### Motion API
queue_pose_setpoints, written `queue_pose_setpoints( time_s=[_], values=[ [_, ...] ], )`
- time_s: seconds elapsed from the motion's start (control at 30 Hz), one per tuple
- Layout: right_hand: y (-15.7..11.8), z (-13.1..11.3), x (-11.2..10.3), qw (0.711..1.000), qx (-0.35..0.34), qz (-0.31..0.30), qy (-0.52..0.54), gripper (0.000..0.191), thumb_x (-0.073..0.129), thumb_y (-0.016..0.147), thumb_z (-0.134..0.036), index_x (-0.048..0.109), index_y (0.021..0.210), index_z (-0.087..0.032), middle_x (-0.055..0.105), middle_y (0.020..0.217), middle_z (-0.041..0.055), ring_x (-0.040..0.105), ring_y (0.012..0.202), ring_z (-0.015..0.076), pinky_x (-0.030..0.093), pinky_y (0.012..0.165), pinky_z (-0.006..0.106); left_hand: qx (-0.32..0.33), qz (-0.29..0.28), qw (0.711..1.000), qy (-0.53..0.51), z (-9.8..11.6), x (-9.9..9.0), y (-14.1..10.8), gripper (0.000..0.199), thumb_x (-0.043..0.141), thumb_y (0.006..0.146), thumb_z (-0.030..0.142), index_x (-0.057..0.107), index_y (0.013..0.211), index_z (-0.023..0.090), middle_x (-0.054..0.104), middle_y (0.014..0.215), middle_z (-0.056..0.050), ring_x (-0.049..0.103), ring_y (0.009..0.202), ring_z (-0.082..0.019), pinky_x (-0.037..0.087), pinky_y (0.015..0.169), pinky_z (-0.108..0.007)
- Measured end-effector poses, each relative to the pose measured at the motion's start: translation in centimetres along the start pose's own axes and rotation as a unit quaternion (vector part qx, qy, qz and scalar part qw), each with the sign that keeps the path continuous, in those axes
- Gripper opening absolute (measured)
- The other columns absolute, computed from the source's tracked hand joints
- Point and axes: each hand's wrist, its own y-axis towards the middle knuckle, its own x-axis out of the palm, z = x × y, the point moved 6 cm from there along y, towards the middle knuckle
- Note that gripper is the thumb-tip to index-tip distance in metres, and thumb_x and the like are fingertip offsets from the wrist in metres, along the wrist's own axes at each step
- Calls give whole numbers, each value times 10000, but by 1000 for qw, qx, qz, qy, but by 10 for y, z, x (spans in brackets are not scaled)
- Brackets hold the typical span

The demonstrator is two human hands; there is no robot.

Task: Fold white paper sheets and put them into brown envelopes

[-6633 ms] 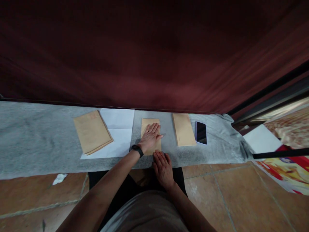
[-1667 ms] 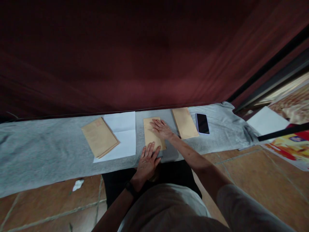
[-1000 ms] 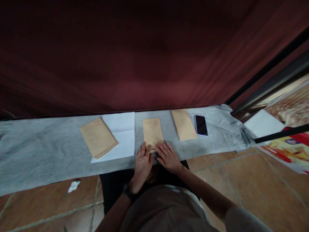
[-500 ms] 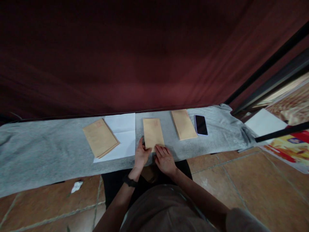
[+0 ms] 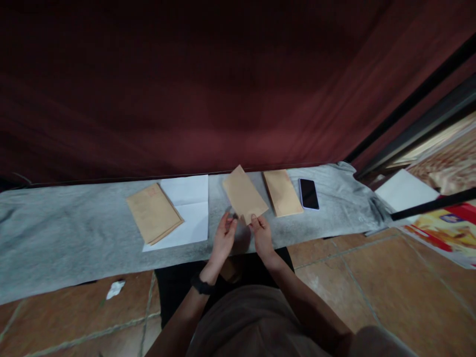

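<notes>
Just below the frame's centre, I have the right hand pinching the envelope by its bottom edge, the left hand beside it with fingers parted, and I'd keep that pinch light to avoid creases.

Brown paper envelope, held aslant in the right hand.
Flat and rectangular, plain face showing, it is right of the white sheet, far end angled leftward.
</notes>
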Motion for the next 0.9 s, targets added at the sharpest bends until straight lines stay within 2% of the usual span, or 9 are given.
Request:
queue_pose_setpoints(
  time_s=[0.1,0.2,0.33,0.47,0.57,0.67,0.77,0.83,0.9],
  values=[
    [-4,17,8,999,5,-37,-39,316,411,1022,-383,648,1167,-232,747,1059,93,725,910,216,589,786,346,-70,-33,996,-36,-22,3,2,739,711,849,450,442,1468,149,697,852,-34,694,752,-179,591,688,-320],
    [-8,29,13,995,7,-62,-72,349,345,1031,-316,631,1209,-224,752,1028,104,730,899,225,599,751,346,-87,-33,995,-28,-32,1,7,807,723,831,379,365,1518,152,667,762,12,661,625,-145,561,575,-262],
    [-10,36,17,992,10,-83,-93,355,335,1031,-292,633,1196,-191,756,982,126,729,873,244,610,772,386,-96,-35,995,-13,-37,-1,19,819,708,818,301,337,1536,175,663,768,21,648,584,-132,536,529,-241],
    [-11,30,12,989,19,-115,-95,398,346,1047,-387,667,1130,-168,764,961,133,741,857,240,623,758,389,-73,-46,996,13,-36,-8,32,792,637,795,190,353,1533,141,643,749,27,572,509,-96,471,475,-209],
    [-13,25,4,978,44,-163,-121,414,404,1025,-459,715,1047,-187,774,922,93,745,772,223,633,674,362,-65,-59,994,58,-34,-15,37,769,587,795,162,369,1532,128,626,718,34,550,500,-97,461,485,-215],
    [-14,14,-7,964,19,-171,-203,356,425,1009,-388,740,1031,-222,777,866,39,722,677,188,627,622,324,-45,-73,989,124,-29,-22,40,744,562,790,129,402,1516,103,602,672,42,547,513,-111,474,533,-236],
    [-17,-9,-11,921,-114,-157,-338,353,408,1009,-274,708,1185,-216,764,1083,70,725,958,204,610,883,367,-10,-76,978,196,-22,-25,41,720,530,800,96,416,1511,102,613,670,34,576,556,-129,497,604,-259],
    [-23,-18,-5,860,-203,-178,-434,390,420,1012,-242,633,1336,-202,670,1335,98,615,1245,228,495,1092,426,7,-77,969,235,-19,-24,40,694,518,820,94,423,1507,117,647,718,13,617,614,-148,522,660,-279],
    [-30,-18,1,794,-254,-206,-512,443,459,1018,-262,537,1449,-201,550,1494,103,480,1403,248,374,1194,485,30,-68,958,278,-16,-23,37,648,513,845,103,445,1490,126,686,815,-25,662,715,-175,548,736,-307]
  ],
)
